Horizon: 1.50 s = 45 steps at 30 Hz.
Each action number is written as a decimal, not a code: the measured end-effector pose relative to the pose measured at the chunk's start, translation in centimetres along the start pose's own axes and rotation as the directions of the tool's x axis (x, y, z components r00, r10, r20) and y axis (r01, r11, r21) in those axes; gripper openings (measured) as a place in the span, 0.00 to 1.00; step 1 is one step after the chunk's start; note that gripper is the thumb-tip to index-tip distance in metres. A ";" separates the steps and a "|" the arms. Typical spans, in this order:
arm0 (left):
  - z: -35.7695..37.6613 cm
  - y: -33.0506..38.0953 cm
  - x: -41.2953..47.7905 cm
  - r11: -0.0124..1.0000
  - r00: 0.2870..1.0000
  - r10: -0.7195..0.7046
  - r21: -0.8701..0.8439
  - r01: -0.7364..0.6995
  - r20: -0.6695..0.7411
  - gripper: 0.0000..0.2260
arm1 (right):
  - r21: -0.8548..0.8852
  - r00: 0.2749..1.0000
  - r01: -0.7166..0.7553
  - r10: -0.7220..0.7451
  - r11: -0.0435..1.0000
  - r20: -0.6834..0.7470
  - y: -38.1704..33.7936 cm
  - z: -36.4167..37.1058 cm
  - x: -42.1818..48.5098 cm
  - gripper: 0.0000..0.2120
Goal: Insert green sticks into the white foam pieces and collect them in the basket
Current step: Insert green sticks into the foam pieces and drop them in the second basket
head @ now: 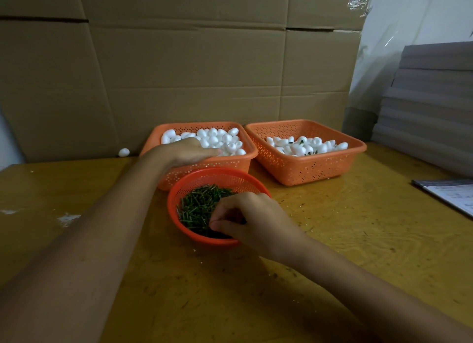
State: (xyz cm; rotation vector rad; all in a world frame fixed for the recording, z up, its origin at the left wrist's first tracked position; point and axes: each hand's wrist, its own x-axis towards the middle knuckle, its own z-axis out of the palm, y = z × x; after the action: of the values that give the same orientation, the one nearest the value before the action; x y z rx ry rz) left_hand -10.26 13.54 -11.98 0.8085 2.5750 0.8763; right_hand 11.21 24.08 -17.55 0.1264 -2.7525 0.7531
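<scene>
Green sticks (199, 204) heap the round red basket (171, 197) at the table's centre, plenty unused. The right hand (253, 220) dips in from 4 o'clock, fingers curled toward the thumb; I cannot tell whether a stick is pinched. At 12 o'clock the left hand (188, 149) reaches into the left orange basket (230, 163), piled with plain white foam pieces (220, 139); its fingertips are buried, so any hold is hidden. At 2 o'clock the right orange basket (320, 168) holds a shallower layer of finished foam pieces (302, 147), green showing between them. Most of the work seems to remain. One stray foam piece (124, 152) lies at 10 o'clock.
</scene>
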 end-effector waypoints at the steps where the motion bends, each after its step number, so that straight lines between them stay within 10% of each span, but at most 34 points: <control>1: 0.0 0.2 -0.1 0.999 0.999 0.034 -0.008 -0.034 -0.032 0.20 | 0.002 1.000 0.000 0.000 1.000 -0.001 0.0 0.0 0.0 0.02; 10: 0.7 -0.4 -3.4 0.822 0.738 0.024 -0.407 -0.399 -0.674 0.09 | 0.050 0.992 0.060 -0.054 0.997 -0.110 0.4 0.0 0.1 0.02; 21: 5.1 -2.7 -13.7 0.650 0.831 0.255 -0.548 -0.526 -0.495 0.21 | 0.619 0.961 0.077 0.107 0.781 -0.254 0.7 -1.5 0.4 0.08; 45: 6.2 -4.5 -15.4 0.433 0.883 0.132 -0.775 -0.461 -0.451 0.22 | 0.484 0.979 0.020 0.081 0.875 -0.188 1.4 -0.5 0.7 0.02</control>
State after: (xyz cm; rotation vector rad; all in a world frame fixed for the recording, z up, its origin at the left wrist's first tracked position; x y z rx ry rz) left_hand 2.87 4.32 -18.04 0.8088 1.7088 2.3422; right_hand 10.42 25.55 -17.63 0.0994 -2.3233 1.3725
